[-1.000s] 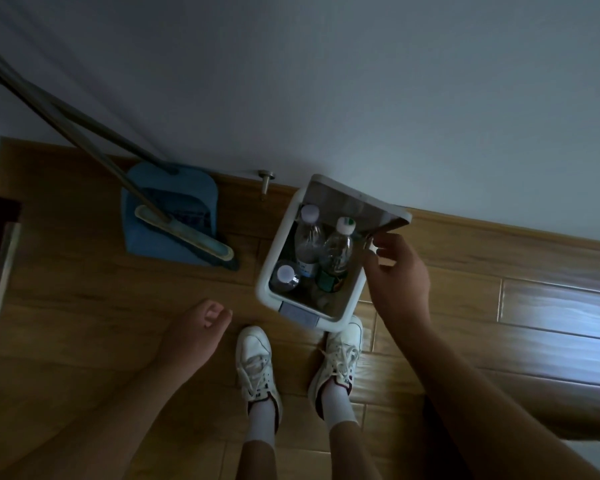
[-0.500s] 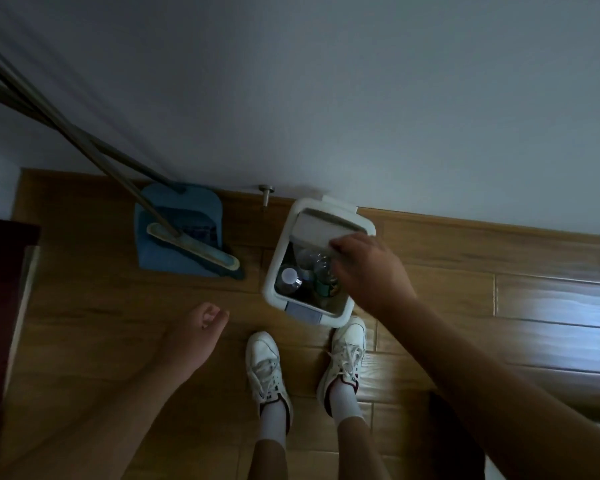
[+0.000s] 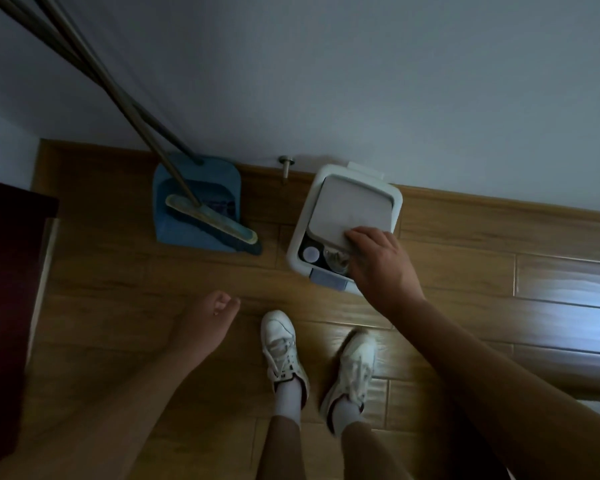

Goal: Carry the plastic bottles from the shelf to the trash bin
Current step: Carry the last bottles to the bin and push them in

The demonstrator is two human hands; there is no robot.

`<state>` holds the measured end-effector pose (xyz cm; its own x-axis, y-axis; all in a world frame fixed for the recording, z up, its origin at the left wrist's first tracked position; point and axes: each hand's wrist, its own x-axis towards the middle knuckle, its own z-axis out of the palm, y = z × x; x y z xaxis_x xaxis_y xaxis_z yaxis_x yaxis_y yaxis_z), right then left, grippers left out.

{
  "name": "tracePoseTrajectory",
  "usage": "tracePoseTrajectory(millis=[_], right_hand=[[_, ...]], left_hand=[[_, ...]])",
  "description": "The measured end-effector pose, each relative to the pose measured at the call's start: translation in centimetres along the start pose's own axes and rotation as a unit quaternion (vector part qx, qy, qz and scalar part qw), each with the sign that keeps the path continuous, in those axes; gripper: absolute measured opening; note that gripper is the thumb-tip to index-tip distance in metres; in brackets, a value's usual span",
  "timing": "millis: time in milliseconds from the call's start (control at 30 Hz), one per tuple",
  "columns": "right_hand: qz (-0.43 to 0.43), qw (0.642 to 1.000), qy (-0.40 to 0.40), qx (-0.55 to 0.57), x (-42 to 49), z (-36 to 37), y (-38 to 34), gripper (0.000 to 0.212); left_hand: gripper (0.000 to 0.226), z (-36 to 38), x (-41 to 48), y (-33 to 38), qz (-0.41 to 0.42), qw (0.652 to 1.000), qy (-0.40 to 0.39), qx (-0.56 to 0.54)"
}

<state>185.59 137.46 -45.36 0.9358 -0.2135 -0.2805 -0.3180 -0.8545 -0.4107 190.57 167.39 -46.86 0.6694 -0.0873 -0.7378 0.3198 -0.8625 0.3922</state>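
Since a moment ago the lid (image 3: 352, 211) of the trash bin (image 3: 300, 237) has come down a lot: it stood up nearly open, and now it lies almost flat, leaving only a narrow gap at the near side. The right hand (image 3: 381, 261) rests on the near edge of the lid, with its fingers (image 3: 355, 237) curled over that edge and pressing on it, not around any bottle. The left hand (image 3: 205, 322) hangs free over the floor (image 3: 125, 285), its fingers loosely bent and holding nothing. Through the gap I see the plastic bottles (image 3: 336, 259) inside the bin, one pale round cap (image 3: 311, 253) and some clear, shiny body beside it, so I judge the carrying is done for these ones and only the closing of the lid is left; whether more bottles wait on the shelf I cannot tell, because the shelf is not in view. The bin is white, smooth plastic with rounded corners, and its lid is a matt grey panel. It stands against the wall (image 3: 361, 81) on glossy wood-look planks. Well apart to the left, a blue dustpan (image 3: 198, 202) holds a flat brush (image 3: 212, 220) with a long thin metal handle. The person wears white lace shoes (image 3: 283, 348).
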Motion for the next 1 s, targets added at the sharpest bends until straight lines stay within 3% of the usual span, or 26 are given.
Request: tracePoseTrajectory(millis=[300,567,767,1000], right_hand=[[0.008,1.000,0.006,-0.004,-0.3,-0.3,-0.1,0.049],[-0.016,0.991,0.123,0.055,-2.6,-5.9,-0.6,0.036],[0.008,0.995,0.058,0.078,-4.0,-7.1,-0.3,0.029],[0.127,0.980,-0.016,0.153,-0.7,-3.2,0.9,0.032]], left_hand=[[0.030,1.4,-1.5,-1.1,-0.010,1.000,0.020,0.018],[0.036,0.7,-5.0,0.8,-0.008,0.999,0.042,-0.013],[0.033,0.5,-6.9,2.3,0.009,0.999,0.041,0.000],[0.032,1.3,-4.6,2.4,0.012,0.999,0.017,0.041]])
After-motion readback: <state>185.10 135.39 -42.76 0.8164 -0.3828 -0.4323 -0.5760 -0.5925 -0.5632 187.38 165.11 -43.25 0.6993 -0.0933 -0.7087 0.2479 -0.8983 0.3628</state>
